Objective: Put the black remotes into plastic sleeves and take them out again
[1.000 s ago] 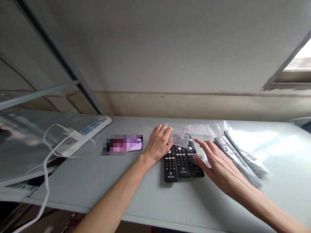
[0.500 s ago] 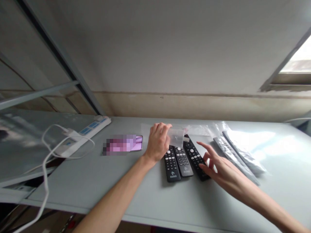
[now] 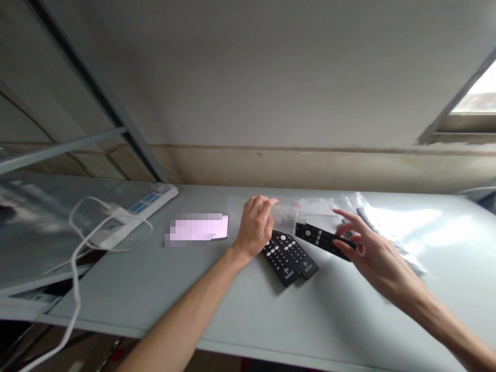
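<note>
My left hand is closed on a clear plastic bag, gripping its left part. Between thumb and fingers, my right hand holds the lower end of a black remote control, which is tilted sideways with its far end at the bag's edge. Two more black remotes lie slanted on the table, a left one partly under a right one; their upper ends are hidden by the bag and my left hand. Behind my right hand lie bagged remotes, mostly covered by it.
A phone with a lit, pixelated screen lies left of my left hand. Farther left are a white power strip and a white cable hanging over the table's front edge. More clear plastic lies along the back of the grey table.
My right hand has swung its remote up and to the right, away from the other two. Those two have turned, their lower ends shifting right. My left hand has barely moved.
</note>
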`<state>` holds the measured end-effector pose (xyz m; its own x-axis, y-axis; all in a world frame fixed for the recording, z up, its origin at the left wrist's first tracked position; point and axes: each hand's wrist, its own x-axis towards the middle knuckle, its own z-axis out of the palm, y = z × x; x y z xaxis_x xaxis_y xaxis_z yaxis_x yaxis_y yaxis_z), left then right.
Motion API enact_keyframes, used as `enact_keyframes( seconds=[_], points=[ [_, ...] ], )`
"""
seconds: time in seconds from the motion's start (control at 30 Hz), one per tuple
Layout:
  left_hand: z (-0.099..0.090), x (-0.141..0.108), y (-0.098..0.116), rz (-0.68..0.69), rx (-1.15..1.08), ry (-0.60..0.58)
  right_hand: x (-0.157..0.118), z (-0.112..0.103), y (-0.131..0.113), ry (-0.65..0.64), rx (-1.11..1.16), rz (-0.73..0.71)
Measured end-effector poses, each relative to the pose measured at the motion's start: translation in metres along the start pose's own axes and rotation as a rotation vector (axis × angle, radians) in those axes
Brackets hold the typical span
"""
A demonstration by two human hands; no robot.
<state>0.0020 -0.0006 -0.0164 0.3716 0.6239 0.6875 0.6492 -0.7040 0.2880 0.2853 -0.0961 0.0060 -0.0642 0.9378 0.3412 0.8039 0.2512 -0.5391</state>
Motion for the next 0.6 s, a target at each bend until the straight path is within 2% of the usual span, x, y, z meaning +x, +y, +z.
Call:
enact_keyframes(
  seconds=[0.1, 0.2, 0.3, 0.37, 0.47, 0.53, 0.6],
  points=[
    [0.001, 0.0, 0.0, 0.025, 0.042, 0.014, 0.025, -0.016, -0.001, 0.177, 0.076, -0.001],
    [-0.003, 0.001, 0.001, 0.101, 0.114, 0.054, 0.05, -0.029, -0.002, 0.374, 0.263, 0.001],
    [-0.009, 0.002, 0.004, 0.161, 0.189, 0.104, 0.065, -0.027, 0.002, 0.507, 0.47, 0.032],
    [-0.012, 0.003, 0.004, 0.132, 0.246, 0.12, 0.066, -0.017, 0.009, 0.512, 0.628, 0.143],
    [-0.013, 0.004, 0.001, 0.052, 0.313, 0.087, 0.057, 0.001, 0.022, 0.397, 0.818, 0.356],
    [-0.011, 0.004, -0.001, 0.014, 0.322, 0.038, 0.051, 0.009, 0.029, 0.334, 0.837, 0.428],
    [-0.009, 0.004, -0.004, -0.005, 0.317, -0.006, 0.046, 0.013, 0.031, 0.331, 0.798, 0.436]
  ],
)
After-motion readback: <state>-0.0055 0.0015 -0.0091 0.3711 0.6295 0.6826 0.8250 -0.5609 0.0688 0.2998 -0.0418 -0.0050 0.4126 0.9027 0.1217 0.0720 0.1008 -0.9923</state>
